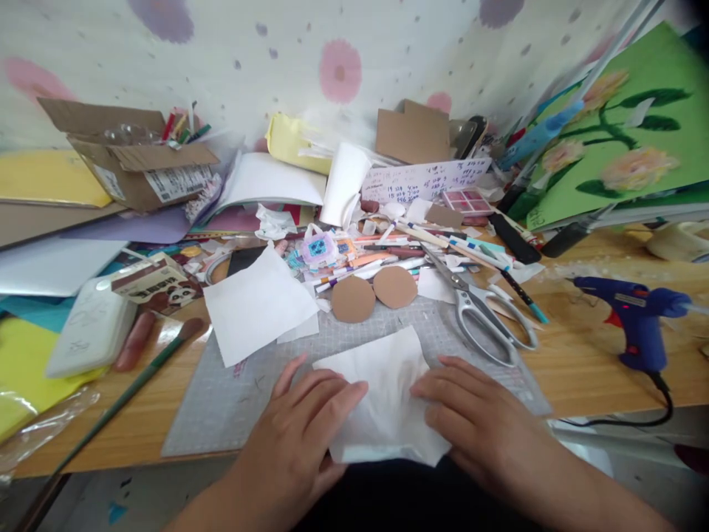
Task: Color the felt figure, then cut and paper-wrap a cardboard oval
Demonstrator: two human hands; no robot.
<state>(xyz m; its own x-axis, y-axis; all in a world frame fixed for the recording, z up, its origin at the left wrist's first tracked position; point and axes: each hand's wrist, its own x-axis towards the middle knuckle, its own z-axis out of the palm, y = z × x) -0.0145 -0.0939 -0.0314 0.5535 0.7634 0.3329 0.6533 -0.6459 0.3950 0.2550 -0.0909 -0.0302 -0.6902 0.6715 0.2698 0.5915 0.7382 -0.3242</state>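
A crumpled sheet of white paper [385, 395] lies on the grey cutting mat [221, 406] at the near table edge. My left hand [296, 436] rests flat on the paper's left edge, fingers stretched out. My right hand [476, 417] presses on its right edge, fingers together and slightly curled. Just beyond the paper lie two brown cardboard discs [374, 293] and another white sheet [258, 304].
White-handled scissors [481, 310] lie right of the discs. A blue glue gun [636, 318] stands at the far right, its cord trailing. A green paintbrush [133, 384] lies at left. Pens, scraps, a cardboard box [133, 159] and papers crowd the back.
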